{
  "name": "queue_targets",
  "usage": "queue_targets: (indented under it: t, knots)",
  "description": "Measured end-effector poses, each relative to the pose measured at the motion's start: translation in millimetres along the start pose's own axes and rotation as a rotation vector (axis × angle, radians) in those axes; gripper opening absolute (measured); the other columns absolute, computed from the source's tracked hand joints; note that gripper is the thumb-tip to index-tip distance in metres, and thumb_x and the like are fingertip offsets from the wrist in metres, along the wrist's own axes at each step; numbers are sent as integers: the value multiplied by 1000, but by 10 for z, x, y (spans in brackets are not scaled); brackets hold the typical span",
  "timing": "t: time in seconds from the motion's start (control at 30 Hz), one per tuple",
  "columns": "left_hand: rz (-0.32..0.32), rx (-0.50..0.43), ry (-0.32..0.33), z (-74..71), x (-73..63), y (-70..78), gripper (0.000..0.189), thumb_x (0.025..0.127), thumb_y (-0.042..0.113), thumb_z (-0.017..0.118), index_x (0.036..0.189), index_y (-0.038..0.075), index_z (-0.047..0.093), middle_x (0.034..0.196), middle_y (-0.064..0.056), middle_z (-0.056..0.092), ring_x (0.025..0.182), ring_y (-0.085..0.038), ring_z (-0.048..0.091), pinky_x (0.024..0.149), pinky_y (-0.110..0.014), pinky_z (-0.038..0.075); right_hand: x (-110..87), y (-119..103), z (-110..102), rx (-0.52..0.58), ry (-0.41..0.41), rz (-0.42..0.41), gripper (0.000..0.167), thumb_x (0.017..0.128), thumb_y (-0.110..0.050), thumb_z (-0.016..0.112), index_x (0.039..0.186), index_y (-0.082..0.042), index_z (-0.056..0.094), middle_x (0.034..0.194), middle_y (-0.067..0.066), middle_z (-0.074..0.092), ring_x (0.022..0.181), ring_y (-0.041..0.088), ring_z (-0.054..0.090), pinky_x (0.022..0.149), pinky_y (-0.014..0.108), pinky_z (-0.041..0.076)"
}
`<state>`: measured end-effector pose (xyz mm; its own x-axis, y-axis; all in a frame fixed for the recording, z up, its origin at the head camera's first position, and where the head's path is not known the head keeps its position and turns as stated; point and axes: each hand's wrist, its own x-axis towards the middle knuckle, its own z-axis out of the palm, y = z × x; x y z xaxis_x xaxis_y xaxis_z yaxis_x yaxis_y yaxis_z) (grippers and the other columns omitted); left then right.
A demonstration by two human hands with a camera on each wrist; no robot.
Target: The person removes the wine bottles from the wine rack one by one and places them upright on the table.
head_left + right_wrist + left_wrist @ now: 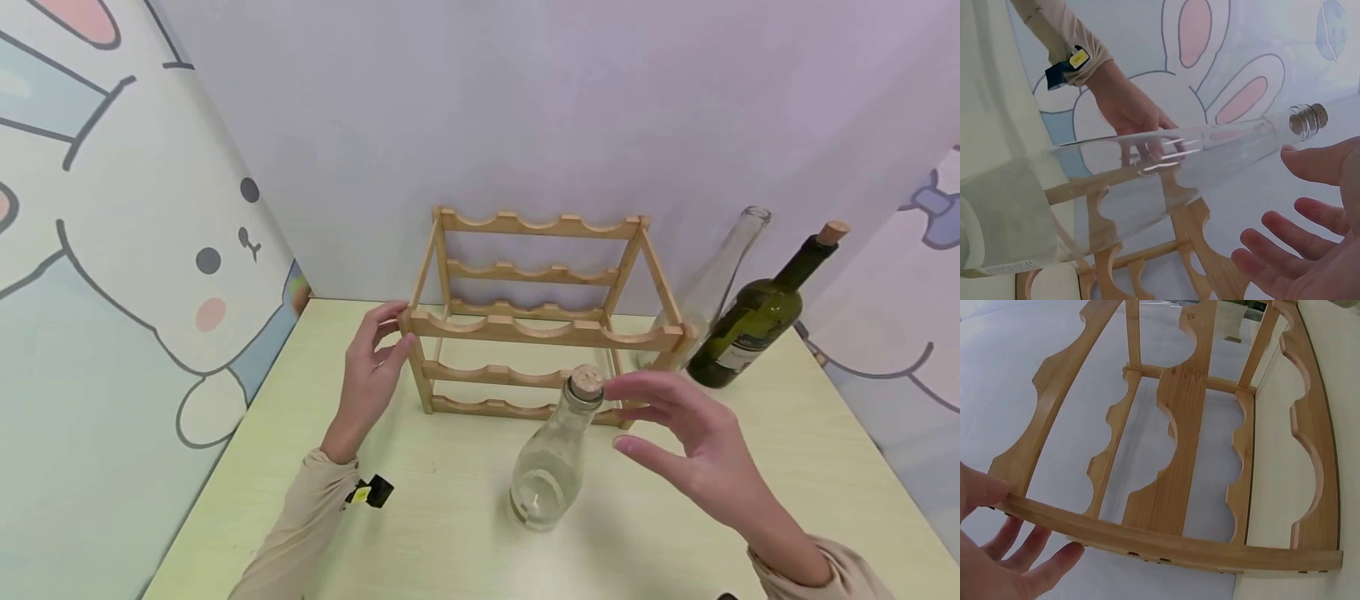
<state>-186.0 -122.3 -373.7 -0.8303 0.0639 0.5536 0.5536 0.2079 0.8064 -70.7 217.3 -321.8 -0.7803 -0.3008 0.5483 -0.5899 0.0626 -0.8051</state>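
A wooden bottle rack (543,332) with scalloped rails stands on the table. My left hand (371,367) holds its front left upper corner; in the left wrist view the thumb and fingers lie on either side of the wooden side bar (1147,540). In front of the rack a clear glass bottle (549,471) stands upright, stopped by a cork (587,382). Beside the bottle's neck is my right hand (697,442), its fingers spread and loosely bent, the fingertips close to the cork. Nothing lies in this hand in the right wrist view.
Behind the rack's right side stand an uncorked clear bottle (723,258) and a corked green bottle (757,317) with a label. The pale table (420,533) meets a plain wall at the back. Cartoon rabbits decorate the side walls.
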Motion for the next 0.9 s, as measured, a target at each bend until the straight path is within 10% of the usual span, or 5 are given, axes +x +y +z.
queue_targets:
  t: [0.33, 0.6, 0.73, 0.9]
  knots:
    - [129, 178, -108, -93, 27, 154, 50, 86, -11, 60, 132, -3, 43, 112, -26, 60, 97, -38, 64, 75, -36, 56, 33, 43, 260, -112, -50, 115, 68, 71, 13, 75, 132, -2, 48, 123, 6, 59, 110, 15, 58, 89, 26, 50]
    - [163, 129, -136, -113, 23, 33, 54, 85, -15, 60, 133, -3, 40, 110, -25, 60, 95, -36, 64, 74, -33, 56, 42, 169, 430, -117, -92, 104, 59, 75, 4, 76, 128, -10, 54, 118, 5, 63, 110, 19, 59, 88, 28, 50]
    - [167, 106, -129, -118, 27, -160, 57, 86, -11, 61, 137, 4, 40, 112, -19, 61, 95, -30, 64, 75, -25, 56, 23, 230, 475, -162, -66, 40, 51, 73, 5, 77, 119, -8, 60, 112, 5, 66, 101, 17, 63, 81, 27, 54]
    - [160, 103, -129, -96, 38, 7, 53, 86, -12, 60, 134, -1, 41, 110, -21, 60, 94, -32, 65, 74, -32, 56, 6, 272, 469, -134, -8, -43, 51, 68, 13, 77, 115, -1, 62, 107, 10, 67, 96, 17, 65, 77, 25, 55]
